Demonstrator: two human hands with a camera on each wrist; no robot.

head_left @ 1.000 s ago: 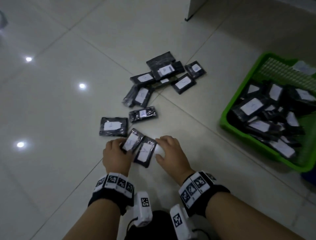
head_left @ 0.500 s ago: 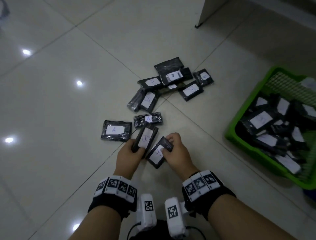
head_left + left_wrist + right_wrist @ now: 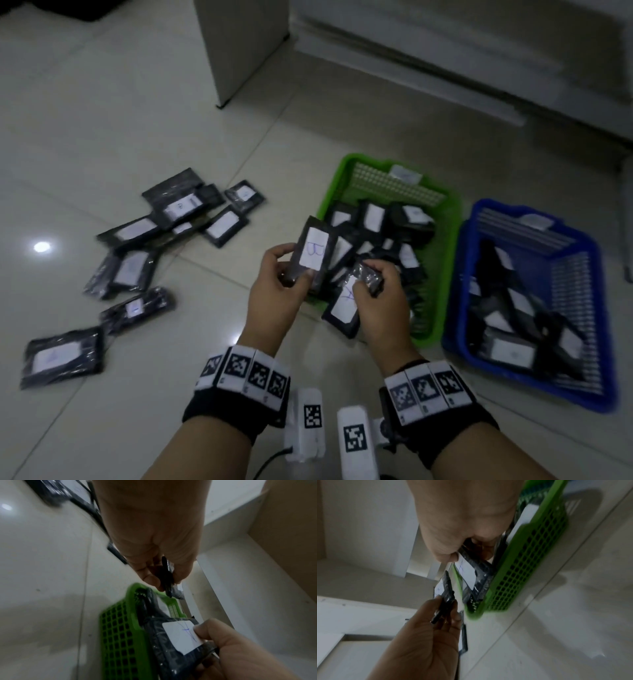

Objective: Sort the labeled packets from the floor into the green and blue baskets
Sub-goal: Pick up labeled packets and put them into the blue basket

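Right now the left hand pinches a black plastic packet with white label B, the right hand another marked A, both at the green mesh basket's near-left rim, so check letters, then drop each squarely inside its basket, the blue mesh basket lying right.

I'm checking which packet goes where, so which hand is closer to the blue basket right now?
Right. The right hand holds its packet over the green basket's near edge, one basket short of the blue basket. The left hand holds the B packet farther left, beyond the green basket.
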